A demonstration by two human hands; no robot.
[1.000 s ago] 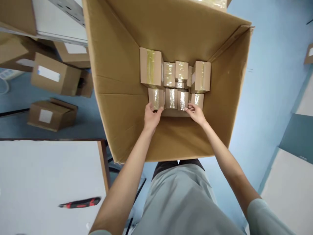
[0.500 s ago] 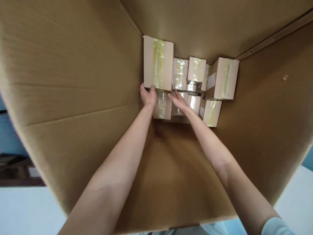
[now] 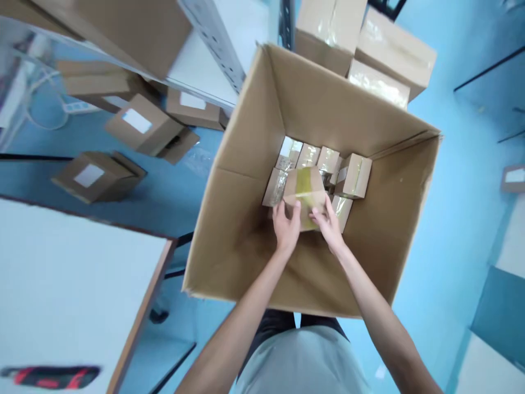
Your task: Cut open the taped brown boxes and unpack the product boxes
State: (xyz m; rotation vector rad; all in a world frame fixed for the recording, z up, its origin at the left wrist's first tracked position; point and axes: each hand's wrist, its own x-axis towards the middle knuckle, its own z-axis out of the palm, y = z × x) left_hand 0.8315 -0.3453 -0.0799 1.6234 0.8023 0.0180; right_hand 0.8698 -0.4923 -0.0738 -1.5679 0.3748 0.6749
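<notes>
A small taped cardboard box (image 3: 304, 186) is held between my two hands inside a large open carton (image 3: 229, 219). My left hand (image 3: 287, 221) grips its near left side, thumb on the cardboard. On its near right side, my right hand (image 3: 328, 220) has its fingers against the box. Behind and around the held box, several small taped boxes (image 3: 355, 175) sit at the far side of the carton's inside. The held box is tilted and slightly blurred, and it hides some of them.
Closed boxes (image 3: 394, 52) stand beyond the carton. A metal shelf (image 3: 217, 44) rises at the upper left, with several boxes (image 3: 143, 123) below it. At the left is a white table (image 3: 74, 273) bearing a red and black tool (image 3: 53, 377).
The view has drawn back from inside the carton. The box from the left of the stack is now lifted off and held between both hands, nearer to me.
</notes>
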